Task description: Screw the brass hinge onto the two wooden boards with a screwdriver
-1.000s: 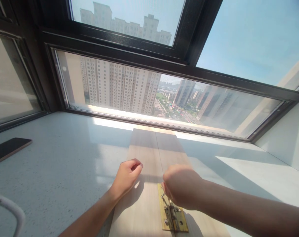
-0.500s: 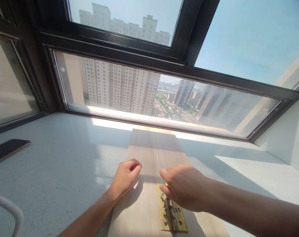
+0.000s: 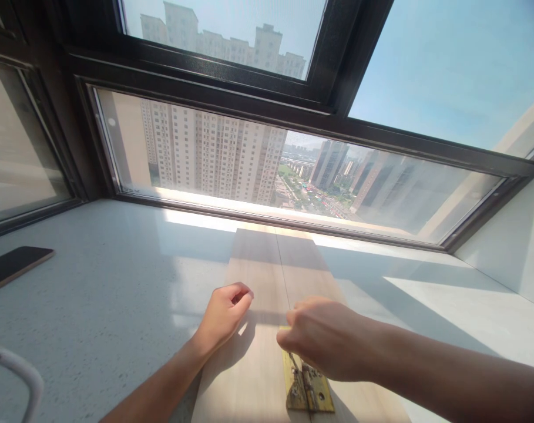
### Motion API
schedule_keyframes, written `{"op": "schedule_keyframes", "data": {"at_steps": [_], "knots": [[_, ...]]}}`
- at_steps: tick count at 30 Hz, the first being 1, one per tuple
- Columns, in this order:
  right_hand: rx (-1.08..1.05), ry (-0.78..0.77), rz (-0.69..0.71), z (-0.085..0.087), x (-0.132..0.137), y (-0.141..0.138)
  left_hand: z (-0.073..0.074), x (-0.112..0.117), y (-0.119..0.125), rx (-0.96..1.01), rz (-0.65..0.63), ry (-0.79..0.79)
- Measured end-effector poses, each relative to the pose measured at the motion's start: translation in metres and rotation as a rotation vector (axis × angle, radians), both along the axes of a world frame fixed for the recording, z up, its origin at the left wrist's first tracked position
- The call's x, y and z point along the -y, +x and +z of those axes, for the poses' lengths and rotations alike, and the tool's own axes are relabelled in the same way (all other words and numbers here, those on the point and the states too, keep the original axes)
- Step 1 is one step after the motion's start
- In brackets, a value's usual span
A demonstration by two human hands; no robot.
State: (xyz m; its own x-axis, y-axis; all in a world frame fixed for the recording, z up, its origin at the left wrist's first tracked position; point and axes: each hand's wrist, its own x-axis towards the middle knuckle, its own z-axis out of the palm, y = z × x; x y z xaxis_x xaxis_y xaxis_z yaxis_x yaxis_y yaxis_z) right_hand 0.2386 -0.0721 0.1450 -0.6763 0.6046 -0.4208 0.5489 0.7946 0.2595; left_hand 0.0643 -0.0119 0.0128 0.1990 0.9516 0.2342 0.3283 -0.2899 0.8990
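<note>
Covering brass hinge (image 3: 308,395), hands (image 3: 326,338) unlabelled

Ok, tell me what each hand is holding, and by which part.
The left hand rests curled on the left board, gripping nothing visible. The right hand covers the hinge's top end; whether it grips it or anything small cannot be told.

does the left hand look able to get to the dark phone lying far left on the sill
Probably yes. The left hand rests on the pale wooden board, and only bare white sill lies between it and the dark flat phone. It would be a long sideways stretch, though.
</note>
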Motion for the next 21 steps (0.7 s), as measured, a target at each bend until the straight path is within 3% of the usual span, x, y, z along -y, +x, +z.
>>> {"op": "schedule_keyframes", "data": {"at_steps": [3,8,11,21], "knots": [[-0.015,-0.001,0.043,0.001,-0.001,0.002,0.000,0.000,0.000,0.003,0.003,-0.003],[-0.170,0.071,-0.329,-0.001,0.006,0.000,-0.002,0.000,-0.001,0.005,0.003,-0.008],[-0.140,0.149,-0.441,-0.001,0.011,-0.006,-0.002,0.000,-0.001,0.006,0.000,-0.004],[-0.147,-0.045,-0.318,0.001,-0.002,-0.003,-0.001,-0.001,-0.001,0.006,0.006,-0.005]]}}
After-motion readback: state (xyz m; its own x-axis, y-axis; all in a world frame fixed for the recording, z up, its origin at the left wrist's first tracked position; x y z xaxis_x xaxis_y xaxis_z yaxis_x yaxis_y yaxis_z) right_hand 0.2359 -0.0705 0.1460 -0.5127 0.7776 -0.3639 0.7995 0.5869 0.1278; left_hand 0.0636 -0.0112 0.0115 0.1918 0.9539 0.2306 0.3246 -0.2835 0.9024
